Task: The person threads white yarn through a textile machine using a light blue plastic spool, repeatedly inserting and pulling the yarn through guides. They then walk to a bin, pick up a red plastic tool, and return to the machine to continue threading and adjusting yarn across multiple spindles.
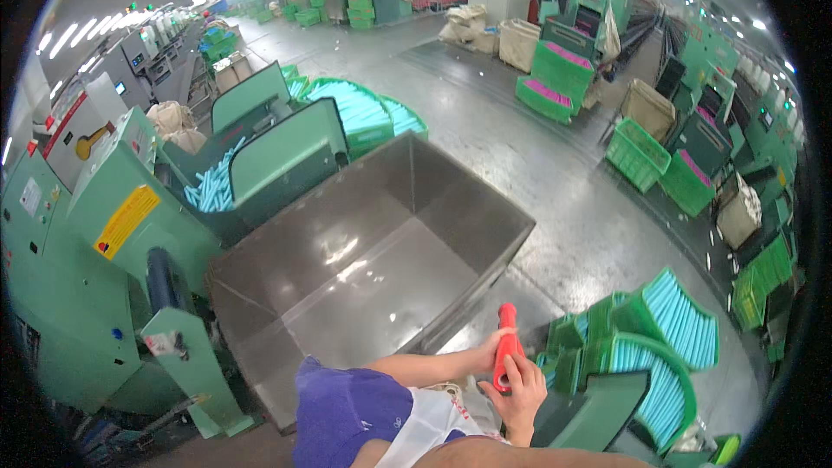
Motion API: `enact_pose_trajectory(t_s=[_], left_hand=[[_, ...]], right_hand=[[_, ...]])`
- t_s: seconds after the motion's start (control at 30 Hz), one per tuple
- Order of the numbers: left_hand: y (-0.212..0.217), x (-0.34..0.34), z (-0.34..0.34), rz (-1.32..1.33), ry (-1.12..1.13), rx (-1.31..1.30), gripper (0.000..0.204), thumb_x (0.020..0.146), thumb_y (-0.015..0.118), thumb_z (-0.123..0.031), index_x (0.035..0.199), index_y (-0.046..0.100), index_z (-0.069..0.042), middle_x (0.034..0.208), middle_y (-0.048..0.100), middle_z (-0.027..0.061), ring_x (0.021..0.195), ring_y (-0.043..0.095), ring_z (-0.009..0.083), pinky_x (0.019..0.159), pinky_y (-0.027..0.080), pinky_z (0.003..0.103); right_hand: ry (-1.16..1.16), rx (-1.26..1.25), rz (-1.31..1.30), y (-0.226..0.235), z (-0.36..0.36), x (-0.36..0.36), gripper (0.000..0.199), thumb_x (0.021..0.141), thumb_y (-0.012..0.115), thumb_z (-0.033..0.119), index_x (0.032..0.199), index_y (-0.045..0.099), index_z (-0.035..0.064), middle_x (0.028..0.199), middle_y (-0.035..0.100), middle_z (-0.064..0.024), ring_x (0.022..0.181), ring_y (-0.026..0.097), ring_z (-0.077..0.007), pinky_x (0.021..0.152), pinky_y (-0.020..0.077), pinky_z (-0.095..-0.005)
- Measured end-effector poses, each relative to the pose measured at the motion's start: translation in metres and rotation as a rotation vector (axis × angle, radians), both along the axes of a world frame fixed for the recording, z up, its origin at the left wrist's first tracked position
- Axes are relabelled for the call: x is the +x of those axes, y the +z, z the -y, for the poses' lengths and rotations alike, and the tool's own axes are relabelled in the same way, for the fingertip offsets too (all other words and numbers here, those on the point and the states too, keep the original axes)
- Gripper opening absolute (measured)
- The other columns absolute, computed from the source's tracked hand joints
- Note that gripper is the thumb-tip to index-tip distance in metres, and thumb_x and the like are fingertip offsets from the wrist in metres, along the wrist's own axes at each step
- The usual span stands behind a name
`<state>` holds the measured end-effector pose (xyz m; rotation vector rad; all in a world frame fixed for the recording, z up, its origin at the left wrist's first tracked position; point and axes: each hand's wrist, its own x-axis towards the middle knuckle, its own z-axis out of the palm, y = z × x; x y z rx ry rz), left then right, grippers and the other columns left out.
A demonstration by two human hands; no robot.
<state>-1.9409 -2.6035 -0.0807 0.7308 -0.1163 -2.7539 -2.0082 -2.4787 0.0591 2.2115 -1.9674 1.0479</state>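
A red plastic tube [506,329] stands nearly upright in front of my chest, just past the near right corner of a big grey metal hopper [373,251]. My right hand [523,392] is wrapped around the tube's lower end. My left hand [485,354] reaches across from the left and grips the tube at its middle, fingers partly hidden behind it. The hopper looks bare inside. Green crates [667,338] filled with light blue tubes stand stacked right beside my right hand.
A green machine [104,260] with a chute of light blue tubes [212,186] flanks the hopper on the left. More green crates [637,152], pink-topped bins [555,74] and cloth sacks [646,108] line the grey floor to the right and back.
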Motion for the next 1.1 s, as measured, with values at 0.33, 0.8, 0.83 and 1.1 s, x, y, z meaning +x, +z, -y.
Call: enact_pose_trajectory(t_s=[0.33,0.8,0.83,1.1], left_hand=[[0.049,-0.174,0.148,-0.186,-0.346,0.048,0.067,0.079,0.052,-0.069,0.104,0.058,-0.007,0.102,0.062,0.0119,0.092,0.059,0.0262,0.078,0.048,0.041],[-0.067,-0.333,0.472,0.571,-0.285,-0.738,0.046,0.087,0.056,-0.040,0.121,0.055,-0.009,0.103,0.063,0.0063,0.089,0.061,0.0177,0.068,0.049,0.032],[-0.081,-0.335,0.489,0.630,-0.220,-0.668,0.044,0.087,0.057,-0.038,0.121,0.055,-0.010,0.102,0.063,0.0066,0.088,0.061,0.0177,0.068,0.049,0.032],[-0.195,-0.370,0.647,0.985,0.176,-0.258,0.025,0.083,0.061,-0.029,0.094,0.063,-0.007,0.075,0.062,0.0078,0.062,0.060,0.0197,0.051,0.046,0.035]], right_hand=[[-0.555,-0.278,0.012,-0.012,0.162,-0.191,0.057,0.059,0.085,0.024,0.104,0.060,-0.0007,0.085,0.065,-0.0151,0.069,0.062,-0.0311,0.061,0.0502,-0.0368],[-0.456,-0.163,-0.012,-0.031,0.430,-0.481,0.057,0.057,0.085,0.021,0.101,0.060,-0.0028,0.084,0.064,-0.0175,0.070,0.062,-0.0348,0.061,0.0499,-0.0404],[-0.414,-0.166,-0.023,-0.032,0.457,-0.499,0.057,0.056,0.086,0.022,0.101,0.060,-0.0026,0.083,0.064,-0.0174,0.069,0.061,-0.0348,0.060,0.0496,-0.0406],[-0.280,-0.281,0.074,-0.045,0.676,-0.649,0.056,0.057,0.086,0.023,0.100,0.061,-0.0021,0.081,0.064,-0.0158,0.065,0.060,-0.0304,0.058,0.0484,-0.0379]])
